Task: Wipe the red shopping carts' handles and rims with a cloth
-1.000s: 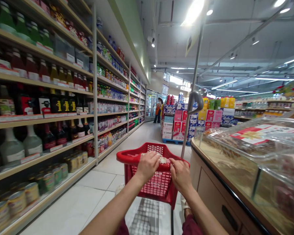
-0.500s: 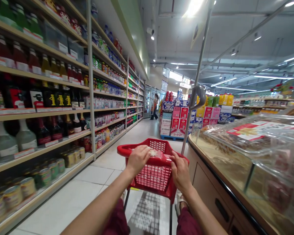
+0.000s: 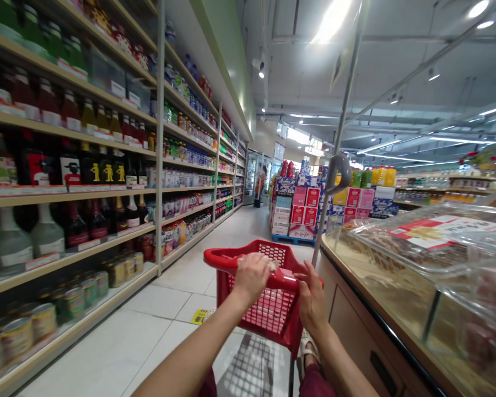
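Red cart (image 3: 292, 328), handle (image 3: 220, 261) long left-to-right. Your left hand (image 3: 253, 275) curled over middle; your right hand (image 3: 312, 300) at right end, grip unclear; basket (image 3: 270, 311) far side.

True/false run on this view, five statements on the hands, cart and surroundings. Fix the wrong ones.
1. The left hand lies over the handle of the red cart. True.

2. Shelves of bottles line the left side, with a counter on the right. True.

3. The right hand is touching the shelves. False: the right hand is at the handle's right end.

4. The stacked boxes ahead stand on a red pallet. False: the boxes stand on a blue pallet.

5. A yellow sticker is on the floor, left of the cart. True.
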The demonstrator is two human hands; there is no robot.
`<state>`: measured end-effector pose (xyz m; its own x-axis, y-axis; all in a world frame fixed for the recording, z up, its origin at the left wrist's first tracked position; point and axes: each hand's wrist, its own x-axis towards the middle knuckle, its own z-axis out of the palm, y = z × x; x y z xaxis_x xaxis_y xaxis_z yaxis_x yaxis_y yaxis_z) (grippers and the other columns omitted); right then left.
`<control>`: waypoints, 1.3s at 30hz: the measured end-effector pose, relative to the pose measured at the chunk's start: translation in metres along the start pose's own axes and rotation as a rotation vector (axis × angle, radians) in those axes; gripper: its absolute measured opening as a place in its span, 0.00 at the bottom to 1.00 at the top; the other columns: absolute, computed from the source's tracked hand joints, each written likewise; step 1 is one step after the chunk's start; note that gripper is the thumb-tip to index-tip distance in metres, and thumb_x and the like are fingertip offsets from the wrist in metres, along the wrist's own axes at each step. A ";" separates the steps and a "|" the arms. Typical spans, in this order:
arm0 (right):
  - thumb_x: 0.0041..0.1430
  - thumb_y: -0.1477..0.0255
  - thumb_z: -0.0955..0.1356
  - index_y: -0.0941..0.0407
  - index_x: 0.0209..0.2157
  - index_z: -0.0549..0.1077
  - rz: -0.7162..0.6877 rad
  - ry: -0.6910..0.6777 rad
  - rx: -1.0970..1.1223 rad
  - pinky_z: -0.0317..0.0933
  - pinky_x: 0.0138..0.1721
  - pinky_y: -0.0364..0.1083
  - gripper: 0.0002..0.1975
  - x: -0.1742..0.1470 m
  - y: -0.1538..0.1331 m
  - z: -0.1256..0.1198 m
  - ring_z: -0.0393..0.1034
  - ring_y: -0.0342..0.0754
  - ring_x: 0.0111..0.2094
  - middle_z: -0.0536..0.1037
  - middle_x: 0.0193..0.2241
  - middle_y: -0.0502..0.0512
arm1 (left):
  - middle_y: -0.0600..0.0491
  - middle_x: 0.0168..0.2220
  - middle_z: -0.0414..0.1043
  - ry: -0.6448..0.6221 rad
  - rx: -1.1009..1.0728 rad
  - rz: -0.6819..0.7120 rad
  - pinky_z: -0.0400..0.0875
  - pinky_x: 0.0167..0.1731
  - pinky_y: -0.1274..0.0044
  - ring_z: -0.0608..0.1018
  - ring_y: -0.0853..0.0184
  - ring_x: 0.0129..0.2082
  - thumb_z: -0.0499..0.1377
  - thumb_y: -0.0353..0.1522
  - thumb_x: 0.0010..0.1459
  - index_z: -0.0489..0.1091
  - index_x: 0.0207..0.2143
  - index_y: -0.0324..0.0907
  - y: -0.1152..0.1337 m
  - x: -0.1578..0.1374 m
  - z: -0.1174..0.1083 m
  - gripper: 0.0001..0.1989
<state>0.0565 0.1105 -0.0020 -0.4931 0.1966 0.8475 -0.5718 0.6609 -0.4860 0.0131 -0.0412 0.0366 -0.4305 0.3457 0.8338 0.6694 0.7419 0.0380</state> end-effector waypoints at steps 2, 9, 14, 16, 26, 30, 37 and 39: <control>0.59 0.66 0.54 0.56 0.54 0.55 0.005 0.028 -0.031 0.58 0.45 0.55 0.22 0.004 -0.001 -0.006 0.66 0.50 0.42 0.66 0.48 0.61 | 0.51 0.39 0.70 -0.047 -0.025 0.195 0.64 0.45 0.70 0.69 0.65 0.43 0.48 0.30 0.56 0.67 0.38 0.42 0.014 0.001 0.006 0.11; 0.58 0.64 0.54 0.55 0.48 0.64 0.098 -0.031 -0.230 0.60 0.41 0.54 0.20 0.029 0.015 -0.027 0.68 0.51 0.39 0.73 0.41 0.59 | 0.50 0.38 0.70 -0.023 0.033 0.034 0.66 0.42 0.69 0.70 0.65 0.41 0.46 0.33 0.58 0.66 0.39 0.41 0.001 0.007 0.000 0.12; 0.59 0.62 0.51 0.57 0.53 0.57 0.213 0.014 -0.098 0.63 0.35 0.49 0.24 0.028 0.021 -0.022 0.71 0.50 0.35 0.74 0.39 0.59 | 0.50 0.39 0.70 -0.102 -0.036 0.290 0.65 0.44 0.71 0.69 0.65 0.43 0.48 0.31 0.56 0.66 0.39 0.41 0.031 0.012 0.022 0.10; 0.60 0.61 0.51 0.57 0.54 0.56 0.215 0.029 -0.024 0.63 0.36 0.49 0.25 0.025 0.019 -0.021 0.71 0.49 0.37 0.73 0.42 0.61 | 0.49 0.40 0.70 -0.121 -0.062 0.330 0.65 0.44 0.71 0.69 0.64 0.43 0.49 0.31 0.55 0.65 0.40 0.40 0.035 0.013 0.028 0.11; 0.60 0.63 0.53 0.55 0.53 0.57 0.211 0.070 0.147 0.60 0.44 0.52 0.22 0.011 0.001 -0.010 0.68 0.48 0.41 0.70 0.45 0.60 | 0.50 0.41 0.69 -0.070 -0.061 0.283 0.64 0.47 0.70 0.69 0.65 0.44 0.48 0.32 0.57 0.65 0.41 0.41 0.014 0.007 0.018 0.11; 0.60 0.63 0.53 0.54 0.53 0.58 0.184 0.034 0.130 0.58 0.47 0.53 0.21 0.007 0.001 -0.011 0.66 0.49 0.45 0.71 0.44 0.59 | 0.49 0.42 0.69 -0.043 -0.039 0.208 0.64 0.47 0.69 0.69 0.65 0.44 0.48 0.32 0.57 0.65 0.42 0.40 -0.010 0.004 0.011 0.12; 0.60 0.63 0.54 0.53 0.52 0.59 0.168 0.059 0.121 0.64 0.40 0.51 0.20 0.008 0.002 -0.015 0.69 0.50 0.41 0.69 0.46 0.60 | 0.50 0.44 0.68 -0.028 -0.102 0.316 0.63 0.49 0.69 0.67 0.65 0.47 0.48 0.32 0.57 0.65 0.42 0.42 0.004 -0.003 0.013 0.12; 0.60 0.64 0.54 0.53 0.52 0.58 0.168 0.048 0.143 0.64 0.39 0.51 0.20 0.009 0.003 -0.018 0.70 0.49 0.40 0.70 0.46 0.60 | 0.50 0.45 0.68 -0.048 -0.114 0.344 0.63 0.49 0.69 0.67 0.65 0.48 0.49 0.32 0.56 0.65 0.43 0.42 0.004 -0.002 0.013 0.13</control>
<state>0.0623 0.1278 0.0078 -0.5596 0.3314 0.7596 -0.5732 0.5072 -0.6436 0.0087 -0.0313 0.0277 -0.1945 0.5926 0.7817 0.8419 0.5098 -0.1769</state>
